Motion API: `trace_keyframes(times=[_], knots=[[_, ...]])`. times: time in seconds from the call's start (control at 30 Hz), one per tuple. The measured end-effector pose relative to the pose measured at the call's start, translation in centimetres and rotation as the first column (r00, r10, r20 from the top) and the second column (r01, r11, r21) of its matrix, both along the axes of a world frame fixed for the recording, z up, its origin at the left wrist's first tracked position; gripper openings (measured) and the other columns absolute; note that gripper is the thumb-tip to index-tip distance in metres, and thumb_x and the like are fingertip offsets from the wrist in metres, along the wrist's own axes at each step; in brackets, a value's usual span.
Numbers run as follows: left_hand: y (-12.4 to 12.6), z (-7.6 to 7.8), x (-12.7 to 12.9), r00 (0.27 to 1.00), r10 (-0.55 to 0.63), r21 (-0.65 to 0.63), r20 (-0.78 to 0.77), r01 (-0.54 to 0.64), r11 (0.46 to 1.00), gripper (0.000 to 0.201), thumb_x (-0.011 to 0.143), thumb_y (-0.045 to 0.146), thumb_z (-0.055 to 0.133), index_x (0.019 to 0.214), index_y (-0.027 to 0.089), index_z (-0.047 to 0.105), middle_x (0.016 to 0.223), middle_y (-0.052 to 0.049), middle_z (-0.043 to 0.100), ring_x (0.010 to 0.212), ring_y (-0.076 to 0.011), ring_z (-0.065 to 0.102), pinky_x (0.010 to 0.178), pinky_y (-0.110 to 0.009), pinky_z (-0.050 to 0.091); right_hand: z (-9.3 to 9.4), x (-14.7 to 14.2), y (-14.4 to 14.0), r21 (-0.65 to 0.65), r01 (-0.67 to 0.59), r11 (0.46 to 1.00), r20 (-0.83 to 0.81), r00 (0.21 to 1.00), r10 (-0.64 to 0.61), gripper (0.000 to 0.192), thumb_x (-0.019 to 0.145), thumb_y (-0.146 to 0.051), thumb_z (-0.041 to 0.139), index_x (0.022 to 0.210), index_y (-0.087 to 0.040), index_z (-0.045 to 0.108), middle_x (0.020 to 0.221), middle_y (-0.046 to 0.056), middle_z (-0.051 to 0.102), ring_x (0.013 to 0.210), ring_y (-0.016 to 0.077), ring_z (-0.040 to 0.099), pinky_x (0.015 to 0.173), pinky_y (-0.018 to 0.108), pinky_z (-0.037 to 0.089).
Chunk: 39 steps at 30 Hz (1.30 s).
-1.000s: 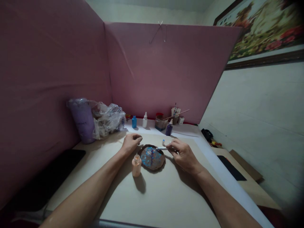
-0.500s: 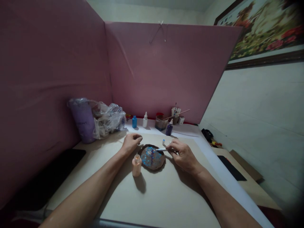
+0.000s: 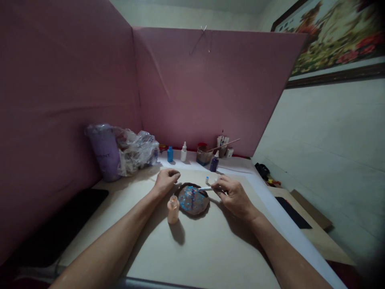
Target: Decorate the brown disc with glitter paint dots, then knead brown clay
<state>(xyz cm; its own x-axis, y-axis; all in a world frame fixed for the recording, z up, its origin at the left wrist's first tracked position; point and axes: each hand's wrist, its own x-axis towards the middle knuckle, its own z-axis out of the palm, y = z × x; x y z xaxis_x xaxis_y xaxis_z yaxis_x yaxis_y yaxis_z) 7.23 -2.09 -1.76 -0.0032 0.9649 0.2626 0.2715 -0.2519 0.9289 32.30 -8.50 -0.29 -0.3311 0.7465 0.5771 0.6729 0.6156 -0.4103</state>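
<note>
My right hand [image 3: 233,194] pinches a white pen-shaped tool [image 3: 205,188]. Its tip reaches over the upper right part of a flat, rounded brown piece [image 3: 197,206] with a dark, uneven rim. Blue, purple and pale speckles cover much of its top. Just beyond the piece's upper left edge, my left hand [image 3: 166,180] rests with loosely bent fingers and nothing visible in them. An uncapped peach-coloured bottle [image 3: 173,210] stands at the piece's left, in front of my left forearm. A small white cap with a blue top [image 3: 207,180] stands behind the piece.
Along the back stand a blue bottle [image 3: 170,154], a white bottle [image 3: 183,152], a purple bottle [image 3: 214,162], a clear tub [image 3: 203,156] with a brush across it and a brush holder [image 3: 222,150]. A purple tumbler [image 3: 105,154] and plastic bag [image 3: 136,150] sit left.
My right hand has shifted very slightly to the right, and the tool's tip with it. My left hand, the brown piece and the bottles stay where they were.
</note>
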Motion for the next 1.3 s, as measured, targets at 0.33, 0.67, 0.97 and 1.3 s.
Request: trace_keyframes(times=[0.33,0.67,0.97,1.3], knots=[[-0.12,0.13,0.05,1.000,-0.002,0.001,0.005,0.002,1.000,0.024,0.061,0.036,0.061,0.064,0.013,0.065,0.058,-0.001,0.060,0.056,-0.0123,0.051,0.055,-0.025,0.040,-0.13,-0.07,0.05,0.011,-0.006,1.000,0.009,1.000,0.006,0.009,0.083,-0.019,0.060,0.082,-0.020,0.069,0.081,0.004,0.064,0.073,0.0162,0.059,0.068,0.028,0.044],[-0.17,0.09,-0.02,1.000,-0.006,-0.008,-0.001,0.006,1.000,0.025,0.061,0.038,0.061,0.067,0.014,0.065,0.058,-0.001,0.060,0.056,-0.0132,0.052,0.055,-0.026,0.040,0.21,-0.21,-0.21,-0.001,0.048,0.999,0.077,0.996,-0.048,0.011,0.086,-0.023,0.058,0.083,-0.020,0.068,0.081,0.005,0.067,0.074,0.0176,0.059,0.067,0.029,0.042],[-0.16,0.15,0.09,1.000,-0.011,-0.001,-0.012,0.011,1.000,0.024,0.061,0.037,0.061,0.065,0.013,0.065,0.057,-0.001,0.060,0.055,-0.0128,0.051,0.055,-0.025,0.040,0.13,-0.08,-0.03,-0.020,0.087,0.996,0.177,0.981,-0.082,0.019,0.088,-0.024,0.055,0.077,-0.020,0.069,0.075,0.003,0.067,0.070,0.0155,0.058,0.063,0.026,0.037],[-0.19,0.11,-0.03,0.999,-0.008,0.011,-0.050,0.009,1.000,0.024,0.062,0.037,0.060,0.065,0.014,0.065,0.057,-0.001,0.060,0.056,-0.0134,0.053,0.054,-0.025,0.040,0.09,-0.23,-0.03,0.017,0.163,0.986,0.202,0.966,-0.163,0.027,0.091,-0.030,0.049,0.069,-0.020,0.062,0.069,0.002,0.064,0.062,0.0148,0.053,0.058,0.027,0.031]])
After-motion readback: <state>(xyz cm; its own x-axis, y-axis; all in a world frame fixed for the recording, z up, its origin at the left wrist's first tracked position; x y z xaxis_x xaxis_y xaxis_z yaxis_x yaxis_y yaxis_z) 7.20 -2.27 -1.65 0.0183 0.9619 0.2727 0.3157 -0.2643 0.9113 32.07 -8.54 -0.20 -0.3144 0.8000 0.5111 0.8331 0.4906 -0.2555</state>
